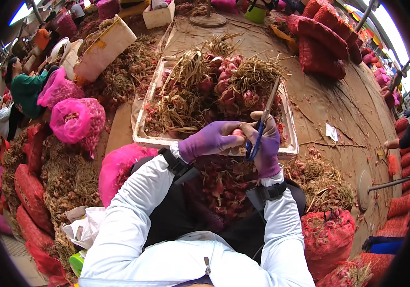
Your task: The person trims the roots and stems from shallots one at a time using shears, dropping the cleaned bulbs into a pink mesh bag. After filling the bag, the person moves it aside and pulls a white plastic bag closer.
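Note:
In my purple-gloved left hand [208, 140], a small pink-red shallot [237, 133] is pinched at the fingertips. My right hand [268, 148], gloved the same way, grips a pair of scissors [268, 106] with blue handles, the long blades pointing up and away. Fingertips of both hands meet around the shallot, partly hiding it. Both hands hover at the near edge of a white foam box [144, 119]. Inside it lie bunches of shallots [229, 79] with long dry stalks.
Loose shallots and skins [226, 189] lie between my legs. A pink mesh bag [123, 167] stands by my left arm, a red mesh sack [328, 239] at right. Dry stalks [322, 184] heap beside the box. A person in green [27, 93] sits far left; a post base [364, 190] stands right.

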A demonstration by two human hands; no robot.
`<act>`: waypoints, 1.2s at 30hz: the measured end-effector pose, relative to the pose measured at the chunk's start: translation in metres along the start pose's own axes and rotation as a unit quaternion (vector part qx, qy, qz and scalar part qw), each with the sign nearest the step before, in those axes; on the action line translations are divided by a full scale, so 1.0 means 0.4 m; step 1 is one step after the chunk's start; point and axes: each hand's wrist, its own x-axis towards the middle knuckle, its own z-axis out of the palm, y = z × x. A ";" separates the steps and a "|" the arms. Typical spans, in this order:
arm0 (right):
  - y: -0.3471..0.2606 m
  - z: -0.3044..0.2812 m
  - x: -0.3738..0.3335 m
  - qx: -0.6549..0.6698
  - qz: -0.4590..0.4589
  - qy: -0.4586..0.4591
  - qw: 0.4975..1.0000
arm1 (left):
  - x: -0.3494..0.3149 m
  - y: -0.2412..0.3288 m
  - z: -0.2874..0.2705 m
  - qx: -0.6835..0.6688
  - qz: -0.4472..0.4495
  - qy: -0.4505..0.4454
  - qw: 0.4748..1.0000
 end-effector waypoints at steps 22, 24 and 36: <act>0.051 0.028 -0.034 -0.405 -0.184 -0.056 0.894 | -0.007 -0.002 -0.080 -0.235 0.088 0.081 0.965; 0.049 0.021 -0.029 -0.386 -0.118 -0.051 0.913 | -0.013 0.002 -0.100 -0.213 0.097 0.026 0.972; 0.013 -0.004 -0.050 -0.518 -0.172 -0.088 0.833 | -0.036 0.035 -0.110 0.123 0.133 0.152 0.972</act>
